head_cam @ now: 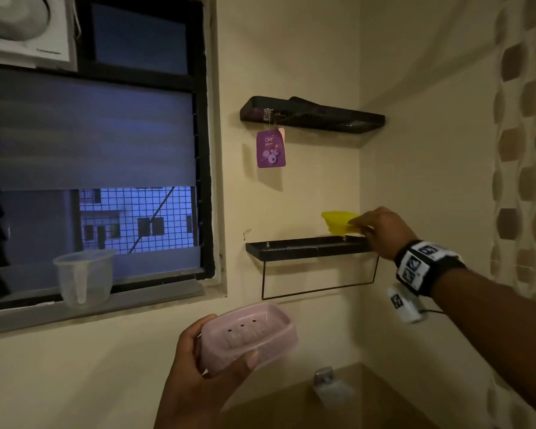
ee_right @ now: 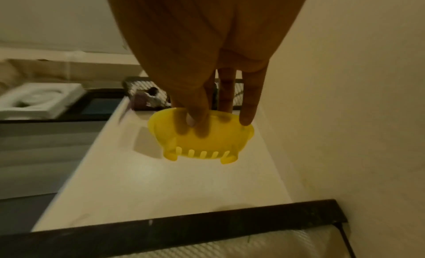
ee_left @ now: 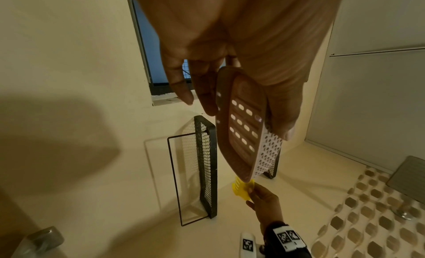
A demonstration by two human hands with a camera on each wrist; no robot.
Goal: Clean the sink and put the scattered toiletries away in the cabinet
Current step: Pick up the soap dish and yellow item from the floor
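My left hand [head_cam: 205,360] grips a pink perforated soap dish [head_cam: 248,335] low in front of the wall, thumb on its near rim; the left wrist view shows the same pink soap dish [ee_left: 243,127] edge-on between fingers and thumb. Up at the right, my right hand [head_cam: 381,230] holds a yellow slotted soap dish [head_cam: 338,221] by its rim just above the lower black mesh wall shelf [head_cam: 304,247]. In the right wrist view the yellow soap dish [ee_right: 202,136] hangs from my fingers [ee_right: 200,120], clear of the shelf edge [ee_right: 184,231].
An upper black mesh shelf [head_cam: 313,114] carries a purple air-freshener tag [head_cam: 270,148]. A clear plastic mug [head_cam: 84,277] stands on the window sill at left. A chrome tap [head_cam: 325,382] sits below, and a patterned tile wall [head_cam: 523,150] runs along the right.
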